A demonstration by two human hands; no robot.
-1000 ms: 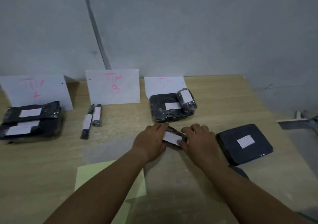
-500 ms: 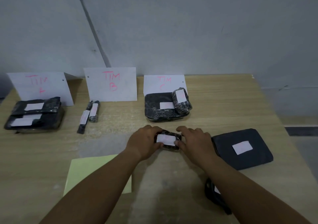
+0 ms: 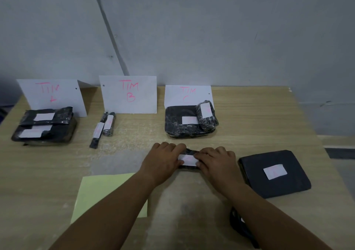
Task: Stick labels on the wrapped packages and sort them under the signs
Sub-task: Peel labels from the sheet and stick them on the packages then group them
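Lying flat mid-table, small wrapped package (image 3: 189, 160), long axis 9-to-3. Left hand (image 3: 163, 161) and right hand (image 3: 217, 163) grasp its ends, fingers (image 3: 199, 156) curled, pressing white label (image 3: 187, 160).

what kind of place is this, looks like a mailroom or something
Likely a makeshift parcel-sorting station, not a proper mailroom: a bare wooden table against a plain wall, handwritten paper signs propped along it, and black wrapped packages with white labels grouped beneath them.
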